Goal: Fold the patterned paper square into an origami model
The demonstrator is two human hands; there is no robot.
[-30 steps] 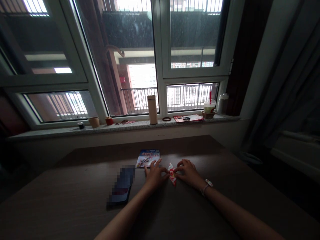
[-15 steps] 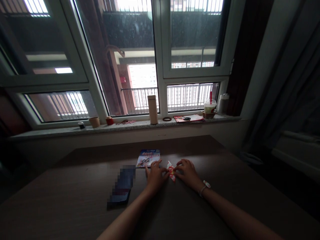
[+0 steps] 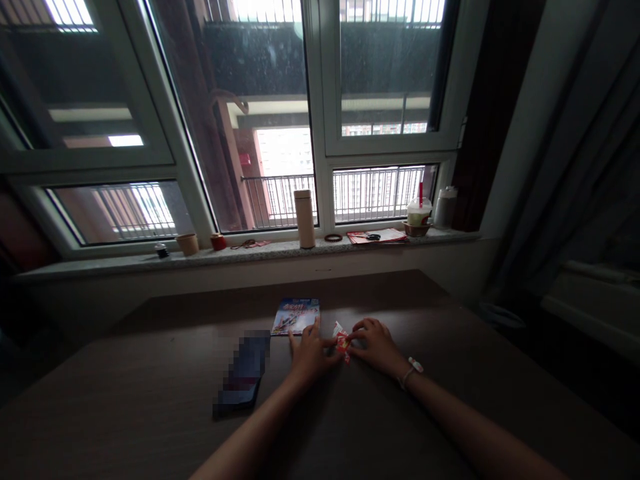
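Between my hands, on the brown table [image 3: 150, 373], is a small folded piece of red-and-white printed paper [image 3: 343, 343]. My left hand [image 3: 311, 353] pinches its left side with thumb and forefinger, the other fingers spread towards the booklet. From the right, my right hand [image 3: 376, 345] holds the paper's other side between thumb and fingertips; its wrist wears a pale bracelet [image 3: 410, 371]. A blue-and-white printed booklet [image 3: 294, 316] lies just beyond my left fingers, partly covered by them. The finer folds of the paper are too small to make out.
A dark, pixelated flat object [image 3: 243, 377] lies left of my left forearm. Along the windowsill [image 3: 240, 255] stand a beige flask [image 3: 304, 220], a tan cup [image 3: 188, 245], scissors [image 3: 373, 237] on red sheets, a drink cup with a straw [image 3: 419, 212] and a white bottle [image 3: 445, 208].
The paper's outline has shifted slightly between my fingers, its lower tip now narrower. My left hand has moved a little down and left; the right hand stays nearly in place.
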